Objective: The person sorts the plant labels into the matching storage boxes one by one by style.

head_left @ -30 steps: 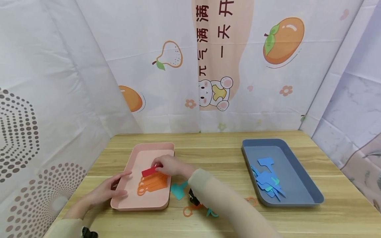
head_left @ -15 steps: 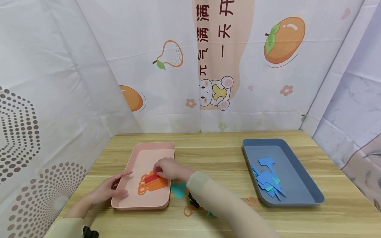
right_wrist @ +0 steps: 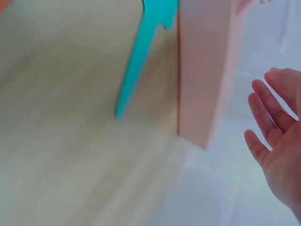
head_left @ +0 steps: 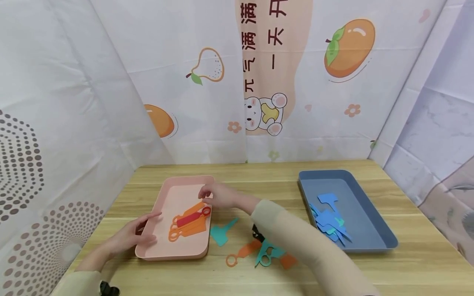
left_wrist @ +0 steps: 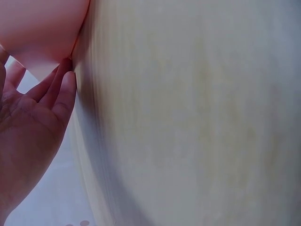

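Eight o'clock of the pink tray (head_left: 181,192): left hand (head_left: 126,237), fingers extended; two o'clock: right hand (head_left: 220,195), relaxed. Both grip nothing. Inside lies a red tag (head_left: 188,219). Only left wrist shows fingertips (left_wrist: 69,81) touching the tray's outside.

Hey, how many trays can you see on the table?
2: a pink tray at left in the head view, with the left hand at its side, and a blue-grey tray at right. No others show.
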A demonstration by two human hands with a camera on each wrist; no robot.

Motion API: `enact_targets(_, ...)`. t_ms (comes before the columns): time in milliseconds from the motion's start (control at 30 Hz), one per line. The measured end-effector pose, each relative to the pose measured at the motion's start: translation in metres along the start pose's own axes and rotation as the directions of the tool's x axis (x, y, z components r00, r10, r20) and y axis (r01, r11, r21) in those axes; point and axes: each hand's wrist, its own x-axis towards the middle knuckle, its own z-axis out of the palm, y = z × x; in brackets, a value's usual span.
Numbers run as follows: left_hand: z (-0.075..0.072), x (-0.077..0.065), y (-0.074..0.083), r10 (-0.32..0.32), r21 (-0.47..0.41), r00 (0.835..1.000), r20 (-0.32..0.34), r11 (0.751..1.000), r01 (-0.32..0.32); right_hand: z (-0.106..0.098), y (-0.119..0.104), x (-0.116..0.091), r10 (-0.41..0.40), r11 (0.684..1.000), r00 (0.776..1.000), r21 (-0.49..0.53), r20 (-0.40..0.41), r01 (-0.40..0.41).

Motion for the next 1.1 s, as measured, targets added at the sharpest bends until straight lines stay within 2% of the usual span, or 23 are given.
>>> enact_targets(233,-0.003,0.002,0.002,0.015,0.057,1.000,0.003,0.998,-0.015,-0.048,0.010,-0.042,-0.014,1.000,0.999,-0.012,0.033,0.014)
enact_targets(333,-0.005,0.004,0.002,0.047,0.093,0.999,-0.001,0.995,-0.047,-0.063,0.020,-0.067,-0.007,1.000,0.998,0.009,0.059,0.007)
enact_targets(400,-0.006,0.006,0.003,0.053,0.103,0.998,-0.019,0.993,-0.051,-0.072,0.029,-0.086,-0.007,1.000,0.998,0.025,0.068,0.006)
enact_targets(533,-0.008,0.011,0.014,0.037,0.156,0.996,-0.084,0.988,-0.024,-0.088,0.045,-0.129,0.060,0.997,0.996,0.041,0.058,-0.063)
enact_targets(600,-0.007,0.014,0.021,0.061,0.216,0.990,-0.126,0.976,-0.032,-0.095,0.053,-0.152,0.110,0.993,0.993,0.026,0.033,-0.111)
enact_targets(700,-0.004,0.018,0.036,0.137,0.336,0.974,-0.183,0.939,-0.069,-0.105,0.064,-0.189,0.151,0.988,0.988,0.018,-0.015,-0.151)
enact_targets(767,0.000,0.023,0.048,0.210,0.397,0.957,-0.201,0.911,-0.116,-0.110,0.072,-0.214,0.158,0.987,0.986,0.022,-0.045,-0.157)
enact_targets(867,0.012,0.032,0.067,0.255,0.419,0.950,-0.179,0.894,-0.161,-0.116,0.080,-0.250,0.156,0.988,0.983,0.028,-0.098,-0.154)
enact_targets(967,0.025,0.042,0.084,0.282,0.405,0.952,-0.117,0.889,-0.214,-0.118,0.089,-0.283,0.130,0.991,0.977,-0.013,-0.172,-0.134)
enact_targets(1100,0.042,0.055,0.104,0.298,0.391,0.954,-0.029,0.882,-0.263,-0.119,0.102,-0.324,0.148,0.983,0.951,-0.066,-0.270,-0.171)
